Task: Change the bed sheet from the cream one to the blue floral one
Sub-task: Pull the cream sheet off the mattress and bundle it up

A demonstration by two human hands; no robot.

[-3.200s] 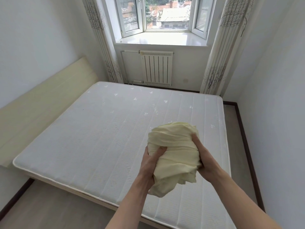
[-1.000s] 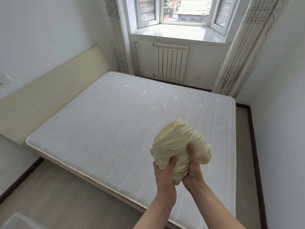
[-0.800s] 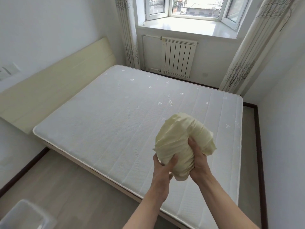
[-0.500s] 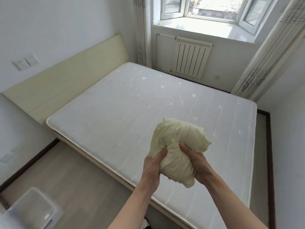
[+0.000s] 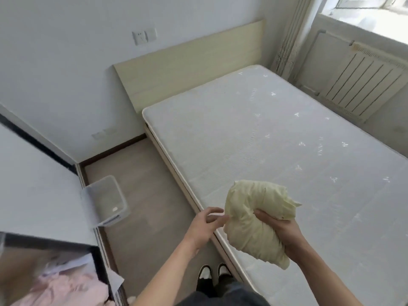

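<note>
The cream sheet [image 5: 257,219], bundled in the gripping right hand [image 5: 283,230] over the bare mattress [image 5: 276,133], is off; left hand [image 5: 206,226] loose beside it, blue floral sheet unseen.

No readable text, labels, brands or numbers; small sticker on bin [image 5: 103,200] illegible.

The room is bright with daylight. The light comes from the window [image 5: 373,9] at the top right, which glows so white that little shows in it. Shadows are soft and pale. The whole picture looks a bit fuzzy. The pink things [image 5: 66,288] at the bottom left are very blurry. Straight walls bend near the edges.
</note>
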